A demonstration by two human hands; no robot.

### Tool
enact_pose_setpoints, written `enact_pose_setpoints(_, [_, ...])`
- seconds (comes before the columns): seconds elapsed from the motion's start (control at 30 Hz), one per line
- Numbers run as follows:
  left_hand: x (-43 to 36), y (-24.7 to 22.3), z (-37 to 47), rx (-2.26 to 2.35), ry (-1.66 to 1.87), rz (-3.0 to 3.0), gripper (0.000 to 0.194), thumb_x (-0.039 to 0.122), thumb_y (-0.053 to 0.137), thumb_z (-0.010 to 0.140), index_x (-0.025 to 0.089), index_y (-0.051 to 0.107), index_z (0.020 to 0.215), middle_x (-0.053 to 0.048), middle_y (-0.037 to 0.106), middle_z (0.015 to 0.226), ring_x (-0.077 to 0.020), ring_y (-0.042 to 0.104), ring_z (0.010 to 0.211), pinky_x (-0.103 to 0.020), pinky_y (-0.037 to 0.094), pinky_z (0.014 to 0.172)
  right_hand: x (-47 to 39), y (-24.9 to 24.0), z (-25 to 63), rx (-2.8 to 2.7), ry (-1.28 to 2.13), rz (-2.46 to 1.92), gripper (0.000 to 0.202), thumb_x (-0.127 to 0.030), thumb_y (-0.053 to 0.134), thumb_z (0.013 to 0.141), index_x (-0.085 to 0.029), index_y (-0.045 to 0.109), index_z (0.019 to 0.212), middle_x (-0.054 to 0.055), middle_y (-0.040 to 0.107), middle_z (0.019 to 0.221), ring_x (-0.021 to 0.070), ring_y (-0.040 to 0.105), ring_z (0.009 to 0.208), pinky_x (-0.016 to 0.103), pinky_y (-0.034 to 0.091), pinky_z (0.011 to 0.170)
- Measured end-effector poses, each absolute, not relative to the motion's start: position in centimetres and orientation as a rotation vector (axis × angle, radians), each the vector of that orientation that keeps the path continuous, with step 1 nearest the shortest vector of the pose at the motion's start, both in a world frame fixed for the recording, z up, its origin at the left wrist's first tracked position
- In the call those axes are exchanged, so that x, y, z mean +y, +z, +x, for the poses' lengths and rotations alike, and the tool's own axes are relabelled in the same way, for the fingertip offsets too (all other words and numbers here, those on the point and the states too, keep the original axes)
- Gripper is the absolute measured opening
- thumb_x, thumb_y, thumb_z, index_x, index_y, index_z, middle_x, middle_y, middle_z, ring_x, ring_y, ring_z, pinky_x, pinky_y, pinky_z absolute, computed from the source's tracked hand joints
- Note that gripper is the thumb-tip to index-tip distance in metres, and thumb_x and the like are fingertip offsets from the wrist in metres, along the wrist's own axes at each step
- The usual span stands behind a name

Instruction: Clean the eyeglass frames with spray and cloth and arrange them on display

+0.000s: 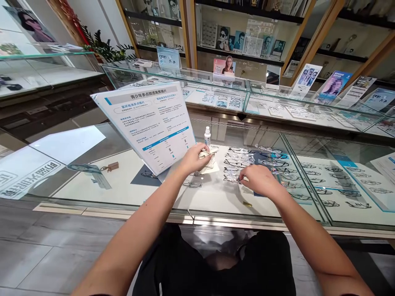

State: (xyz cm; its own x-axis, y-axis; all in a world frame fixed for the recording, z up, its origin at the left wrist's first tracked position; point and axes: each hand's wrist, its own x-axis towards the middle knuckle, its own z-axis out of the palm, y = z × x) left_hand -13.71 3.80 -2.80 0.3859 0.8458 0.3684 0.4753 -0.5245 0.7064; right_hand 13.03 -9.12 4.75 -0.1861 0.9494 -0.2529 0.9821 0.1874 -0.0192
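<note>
My left hand is closed around a crumpled cream cloth above the glass counter. Just behind it stands a small white spray bottle. Farther right, the curled fingers of my right hand pinch the near end of a pair of eyeglasses, the closest one in a column of glasses. More eyeglasses lie in rows behind it. My right fingertips are partly hidden by the hand itself.
A large printed sign leans upright left of my left hand. A brown key fob lies farther left. Right of my right hand, more frames fill the case. A second glass showcase with small posters runs behind.
</note>
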Motion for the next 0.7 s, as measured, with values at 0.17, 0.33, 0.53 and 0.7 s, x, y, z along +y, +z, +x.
enact_pose_setpoints(0.17, [3.5,-3.0,-13.6,1.161,0.887,2.362,0.020,0.039,0.063,0.091,0.024,0.075,0.099,-0.010,0.070,0.133,-0.0308,0.067,0.122,-0.046,0.049,0.108,-9.2,4.1,12.7,2.304,-0.260,1.807,0.022,-0.019,0.064,0.099,-0.024,0.086,0.099,0.007,0.086,0.109,0.0247,0.077,0.097,0.031,0.040,0.073])
enact_pose_setpoints(0.33, [2.3,-1.7,-13.3,1.180,1.168,2.459,0.015,0.035,0.066,0.094,0.023,0.074,0.095,-0.011,0.074,0.117,-0.0320,0.065,0.116,-0.049,0.044,0.107,-8.9,6.6,15.0,2.536,-0.360,1.857,0.019,-0.017,0.068,0.096,-0.025,0.084,0.088,0.003,0.081,0.089,0.0180,0.068,0.077,0.030,0.032,0.066])
enact_pose_setpoints(0.53, [3.4,2.2,-8.5,0.946,0.898,1.649,0.026,0.042,0.068,0.093,0.020,0.070,0.080,-0.004,0.065,0.073,-0.0155,0.053,0.063,-0.031,0.040,0.062,-5.8,7.7,17.5,3.197,-0.233,2.075,0.023,-0.030,0.063,0.106,-0.021,0.084,0.102,0.003,0.072,0.081,0.0166,0.058,0.072,0.030,0.038,0.071])
enact_pose_setpoints(0.7, [4.1,1.7,-5.4,0.635,0.547,1.070,0.036,0.048,0.085,0.082,0.013,0.077,0.089,-0.009,0.072,0.078,-0.0098,0.052,0.057,-0.023,0.032,0.046,-3.8,4.1,17.3,3.255,0.486,2.131,0.037,-0.036,0.052,0.115,-0.020,0.085,0.111,0.006,0.071,0.078,0.0200,0.055,0.077,0.034,0.036,0.077])
